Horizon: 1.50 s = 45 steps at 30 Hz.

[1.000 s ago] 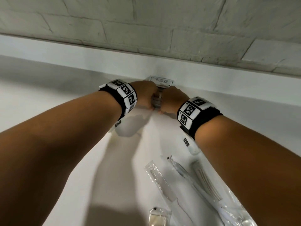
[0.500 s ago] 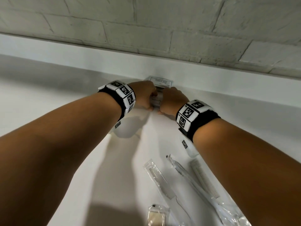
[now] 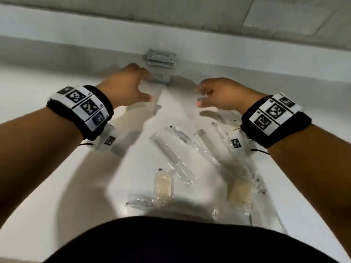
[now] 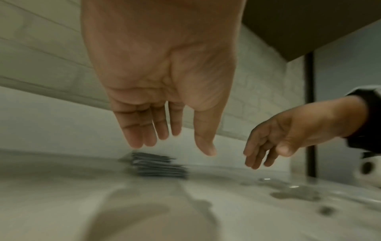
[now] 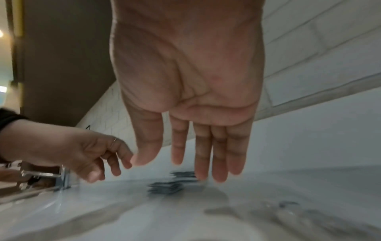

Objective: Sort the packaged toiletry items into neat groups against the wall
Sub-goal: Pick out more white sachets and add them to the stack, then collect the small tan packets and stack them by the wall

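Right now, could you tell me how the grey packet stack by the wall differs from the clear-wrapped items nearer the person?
The grey packet stack is piled against the wall; the clear-wrapped items lie scattered and unsorted. The stack's packets look short and opaque; several clear-wrapped items are long and see-through. Neither is held by a hand.

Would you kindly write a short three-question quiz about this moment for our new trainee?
1. True or false: the left hand grips the grey packets stacked by the wall.
2. Which items lie nearest the person's body? A) the beige sachets B) the grey packets C) the wrapped combs
3. Fill in: the right hand shows its fingers straight and holding ____.

Key:
1. False. Both hands are off the stack, fingers loose.
2. A.
3. Nothing.
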Each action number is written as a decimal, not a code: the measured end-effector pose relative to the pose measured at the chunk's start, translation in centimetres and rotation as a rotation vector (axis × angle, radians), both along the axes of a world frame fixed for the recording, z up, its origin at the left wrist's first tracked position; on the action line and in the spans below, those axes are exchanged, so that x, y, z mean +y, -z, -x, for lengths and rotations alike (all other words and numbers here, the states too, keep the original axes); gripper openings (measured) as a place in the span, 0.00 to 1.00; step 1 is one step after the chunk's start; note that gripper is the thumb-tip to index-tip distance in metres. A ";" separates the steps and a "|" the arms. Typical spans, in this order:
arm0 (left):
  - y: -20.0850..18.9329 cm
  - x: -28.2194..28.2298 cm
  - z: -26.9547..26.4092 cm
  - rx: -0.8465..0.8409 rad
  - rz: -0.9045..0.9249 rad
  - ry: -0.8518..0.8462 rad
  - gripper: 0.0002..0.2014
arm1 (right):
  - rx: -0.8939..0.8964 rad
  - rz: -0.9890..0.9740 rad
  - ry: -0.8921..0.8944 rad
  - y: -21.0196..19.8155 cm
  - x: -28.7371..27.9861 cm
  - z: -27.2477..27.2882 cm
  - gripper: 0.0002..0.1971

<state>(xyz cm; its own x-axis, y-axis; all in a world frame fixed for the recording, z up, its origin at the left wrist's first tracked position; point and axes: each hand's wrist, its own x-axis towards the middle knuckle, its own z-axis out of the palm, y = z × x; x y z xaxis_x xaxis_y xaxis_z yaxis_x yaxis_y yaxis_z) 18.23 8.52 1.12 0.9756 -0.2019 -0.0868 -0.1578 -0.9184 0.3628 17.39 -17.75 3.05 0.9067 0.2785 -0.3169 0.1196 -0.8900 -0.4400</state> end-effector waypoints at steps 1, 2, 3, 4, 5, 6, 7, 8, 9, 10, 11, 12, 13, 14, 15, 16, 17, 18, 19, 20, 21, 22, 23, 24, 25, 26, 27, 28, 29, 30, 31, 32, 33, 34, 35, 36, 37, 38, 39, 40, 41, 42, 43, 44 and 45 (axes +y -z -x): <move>-0.5 -1.1 1.8 0.025 -0.018 0.073 0.30 | 0.044 -0.046 0.011 -0.1 -1.2 1.8 0.22; -0.8 -2.2 3.2 0.063 -0.033 0.141 0.28 | 0.082 -0.077 0.014 -0.1 -2.1 3.3 0.20; -1.0 -3.3 4.6 0.106 -0.039 0.208 0.26 | 0.096 -0.084 0.004 -0.1 -3.0 4.9 0.18; -1.4 -4.4 6.2 0.145 -0.046 0.271 0.23 | 0.090 -0.061 -0.017 -0.3 -3.9 6.7 0.17; -1.5 -5.1 7.4 0.178 -0.055 0.332 0.21 | 0.075 -0.011 -0.060 -0.2 -4.6 8.2 0.16; -1.8 -5.8 8.7 0.203 -0.075 0.405 0.19 | 0.062 0.053 -0.115 -0.4 -5.2 9.8 0.15; -1.7 -6.0 9.9 0.243 -0.103 0.482 0.19 | 0.072 0.099 -0.173 -0.3 -5.7 11.2 0.14; -1.4 -6.1 11.0 0.291 -0.145 0.559 0.20 | 0.106 0.130 -0.213 -0.3 -6.2 12.5 0.15; -1.2 -6.1 12.4 0.323 -0.209 0.633 0.23 | 0.160 0.134 -0.243 -0.3 -6.7 14.0 0.17; -0.7 -5.9 13.4 0.333 -0.289 0.693 0.26 | 0.216 0.162 -0.288 0.1 -7.1 15.1 0.18; -0.3 -5.8 14.5 0.311 -0.370 0.741 0.28 | 0.207 0.231 -0.360 0.6 -7.5 16.2 0.20; 0.2 -5.7 15.2 0.263 -0.433 0.779 0.29 | 0.137 0.349 -0.454 1.3 -7.8 16.8 0.22; 0.7 -5.5 15.7 0.200 -0.478 0.809 0.29 | 0.033 0.443 -0.522 2.1 -8.1 17.3 0.23; 1.0 -5.6 16.2 0.138 -0.511 0.823 0.28 | -0.065 0.479 -0.560 2.7 -8.3 17.8 0.23; 1.1 -5.6 16.5 0.093 -0.533 0.819 0.27 | -0.135 0.487 -0.582 3.2 -8.4 18.0 0.20; 1.1 -5.7 16.7 0.064 -0.552 0.808 0.25 | -0.194 0.488 -0.596 3.5 -8.5 18.1 0.16; 1.0 -5.8 16.7 0.049 -0.570 0.792 0.23 | -0.245 0.494 -0.596 3.8 -8.4 18.1 0.13; 1.0 -5.9 16.8 0.048 -0.584 0.771 0.21 | -0.277 0.505 -0.590 4.1 -8.4 18.1 0.11; 1.0 -6.2 16.8 0.050 -0.596 0.755 0.20 | -0.308 0.510 -0.589 4.2 -8.5 18.0 0.11; 1.0 -6.3 16.8 0.056 -0.611 0.743 0.21 | -0.331 0.510 -0.588 4.4 -8.3 18.0 0.11; 0.8 -6.7 16.8 0.051 -0.631 0.745 0.22 | -0.347 0.510 -0.579 4.4 -8.3 18.1 0.12; 0.8 -6.8 16.8 0.053 -0.650 0.748 0.24 | -0.341 0.499 -0.572 4.4 -8.1 18.1 0.12; 0.8 -7.0 16.8 0.057 -0.663 0.750 0.25 | -0.331 0.470 -0.558 4.4 -8.0 18.2 0.12; 0.7 -7.1 16.8 0.063 -0.672 0.748 0.24 | -0.319 0.406 -0.522 4.3 -8.0 18.5 0.10; 0.6 -7.2 16.7 0.069 -0.673 0.745 0.23 | -0.288 0.324 -0.450 3.9 -8.0 18.8 0.07; 0.6 -7.4 16.6 0.077 -0.673 0.741 0.22 | -0.246 0.226 -0.355 3.6 -8.5 19.1 0.07; 0.5 -7.4 16.5 0.095 -0.682 0.736 0.22 | -0.208 0.148 -0.251 3.3 -9.0 19.0 0.08; 0.4 -7.6 16.4 0.115 -0.700 0.732 0.21 | -0.197 0.087 -0.159 3.1 -9.7 18.8 0.07; 0.3 -7.9 16.2 0.136 -0.720 0.732 0.20 | -0.215 0.052 -0.066 2.7 -10.7 18.3 0.06; 0.1 -8.1 16.0 0.162 -0.720 0.726 0.17 | -0.241 0.023 0.034 2.4 -11.9 17.6 0.06; -0.2 -8.4 15.7 0.188 -0.678 0.712 0.13 | -0.261 0.005 0.148 2.0 -13.3 16.8 0.11; -0.6 -8.7 15.4 0.215 -0.595 0.692 0.09 | -0.272 -0.011 0.256 1.7 -14.8 15.9 0.14; -1.1 -9.2 14.9 0.231 -0.491 0.671 0.08 | -0.270 -0.008 0.360 1.4 -16.3 15.1 0.16; -1.6 -9.9 14.4 0.232 -0.400 0.650 0.08 | -0.256 0.006 0.444 1.3 -17.7 14.3 0.18; -2.1 -10.7 13.8 0.214 -0.325 0.628 0.07 | -0.221 0.036 0.505 1.2 -18.8 13.6 0.19; -2.5 -11.9 13.2 0.177 -0.271 0.604 0.08 | -0.177 0.068 0.540 1.3 -19.7 13.0 0.20; -2.8 -13.2 12.5 0.128 -0.231 0.580 0.10 | -0.133 0.092 0.554 1.3 -20.1 12.5 0.21; -2.9 -14.5 11.8 0.079 -0.201 0.566 0.11 | -0.099 0.104 0.555 1.5 -20.3 12.0 0.21; -2.8 -16.0 10.9 0.040 -0.176 0.559 0.12 | -0.070 0.111 0.554 1.6 -20.3 11.6 0.22; -2.6 -17.4 10.2 0.019 -0.153 0.552 0.12 | -0.045 0.122 0.543 1.9 -20.1 11.3 0.22; -2.3 -18.8 9.4 0.016 -0.133 0.543 0.13 | -0.017 0.143 0.529 2.3 -19.9 11.0 0.22; -1.8 -19.9 8.9 0.030 -0.129 0.524 0.14 | -0.001 0.172 0.509 2.7 -19.6 10.9 0.22; -1.3 -21.0 8.3 0.054 -0.147 0.505 0.14 | -0.002 0.201 0.495 3.2 -19.4 10.7 0.21; -0.8 -22.1 7.9 0.087 -0.191 0.498 0.15 | -0.013 0.219 0.494 3.6 -19.3 10.7 0.21; -0.3 -22.8 7.6 0.115 -0.249 0.507 0.15 | -0.030 0.217 0.500 4.0 -19.1 10.6 0.21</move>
